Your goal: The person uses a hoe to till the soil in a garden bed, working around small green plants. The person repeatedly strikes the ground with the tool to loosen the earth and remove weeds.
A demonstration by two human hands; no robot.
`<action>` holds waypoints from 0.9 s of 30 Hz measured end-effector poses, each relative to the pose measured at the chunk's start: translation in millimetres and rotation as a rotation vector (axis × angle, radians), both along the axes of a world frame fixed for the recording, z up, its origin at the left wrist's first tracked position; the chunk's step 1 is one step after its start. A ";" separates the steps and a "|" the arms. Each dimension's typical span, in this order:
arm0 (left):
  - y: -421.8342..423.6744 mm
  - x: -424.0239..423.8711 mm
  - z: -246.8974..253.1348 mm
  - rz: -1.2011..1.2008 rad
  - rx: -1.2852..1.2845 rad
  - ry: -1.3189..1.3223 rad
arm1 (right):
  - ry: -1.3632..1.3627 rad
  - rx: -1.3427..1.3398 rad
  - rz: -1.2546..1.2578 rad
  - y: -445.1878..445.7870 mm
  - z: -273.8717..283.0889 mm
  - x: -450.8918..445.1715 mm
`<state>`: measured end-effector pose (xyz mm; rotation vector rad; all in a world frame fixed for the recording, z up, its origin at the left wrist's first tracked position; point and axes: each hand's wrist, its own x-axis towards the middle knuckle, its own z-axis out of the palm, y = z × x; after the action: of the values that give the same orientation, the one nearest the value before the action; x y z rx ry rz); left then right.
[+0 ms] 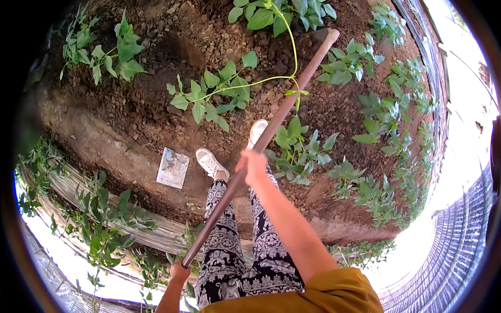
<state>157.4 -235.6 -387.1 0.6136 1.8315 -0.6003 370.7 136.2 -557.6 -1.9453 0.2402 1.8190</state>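
Observation:
Both my hands grip the long brown handle [231, 187] of a tool that looks like a hoe. My left hand [179, 271] is wrapped around its near end, beside my left thigh. Higher up the shaft, my right hand [253, 166] closes around it in front of my legs. The handle slants away to the upper right. At its far end a dark, blurred head [313, 38] is down at the soil, under a leafy plant [282, 17]. A pale green vine [270, 79] crosses the handle's upper part and joins a plant [219, 92] on its left.
Several leafy plants [301, 150] grow in loose brown soil [156, 92]. A printed packet or sheet [173, 167] lies on the ground left of my white shoes [211, 162]. Black plastic sheeting [424, 43] edges the bed at right. Climbing plants [100, 219] stand behind me on the left.

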 end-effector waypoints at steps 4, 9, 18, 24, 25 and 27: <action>-46.7 -12.8 -11.3 -0.007 -0.023 -0.004 | 0.032 -0.111 -0.103 -17.0 15.6 0.2; 36.8 20.5 -77.5 0.026 0.078 -0.055 | -0.151 0.141 0.064 61.1 10.6 37.3; 88.4 45.4 -74.3 -0.051 -0.090 -0.159 | -0.212 0.013 -0.004 65.7 -83.5 65.3; 4.0 -1.6 -8.4 -0.021 -0.112 -0.060 | -0.074 -0.088 -0.084 -10.1 4.2 18.7; -8.4 -7.5 -4.2 0.003 -0.087 -0.046 | 0.014 -0.100 -0.135 -17.6 11.6 17.7; -22.3 -7.2 -13.8 -0.005 -0.037 -0.048 | -0.017 -0.097 -0.134 -11.2 23.6 19.0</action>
<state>150.2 -257.9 -400.9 0.6036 1.7706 -0.6167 389.7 125.0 -534.0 -1.9594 0.4498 1.7328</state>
